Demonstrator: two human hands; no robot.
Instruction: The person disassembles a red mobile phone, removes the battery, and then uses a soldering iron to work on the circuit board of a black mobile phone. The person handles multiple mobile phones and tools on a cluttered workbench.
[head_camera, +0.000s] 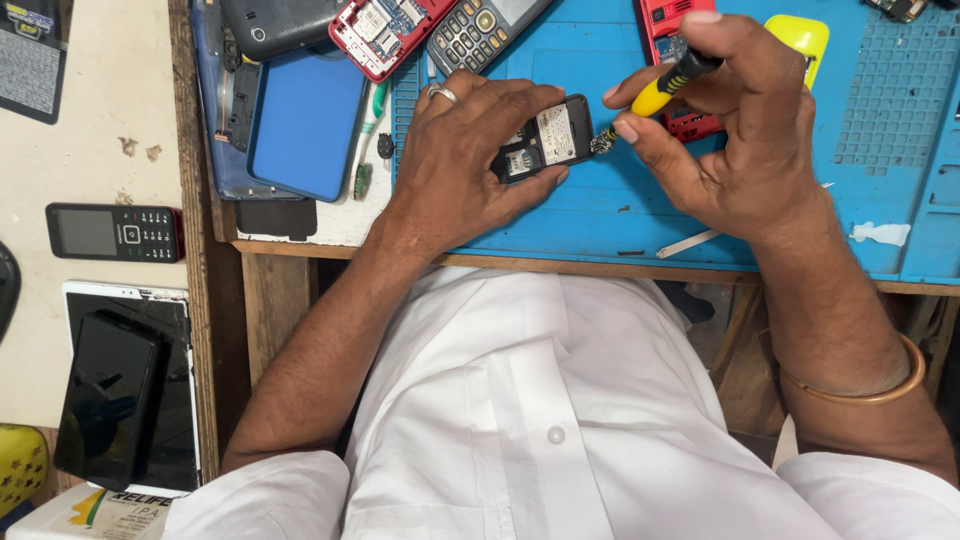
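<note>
Blue mat (800, 215) — yellow-black screwdriver (668, 84), black phone (545, 140).

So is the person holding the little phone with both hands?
No, only the left hand holds the small black phone; the right hand grips a yellow-handled screwdriver.

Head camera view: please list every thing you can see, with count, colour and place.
opened phone: one, black, back cover off, on the blue mat under the left hand
screwdriver: one, yellow and black handle, tip at the opened phone's edge
work mat: one, blue, on the bench
keypad phone: one, black, on the pale surface at far left
red phone shell: one, top centre
blue slab: one, left of the mat
dark smartphone: one, lower left
left hand: holds the opened phone
right hand: holds the screwdriver
</note>
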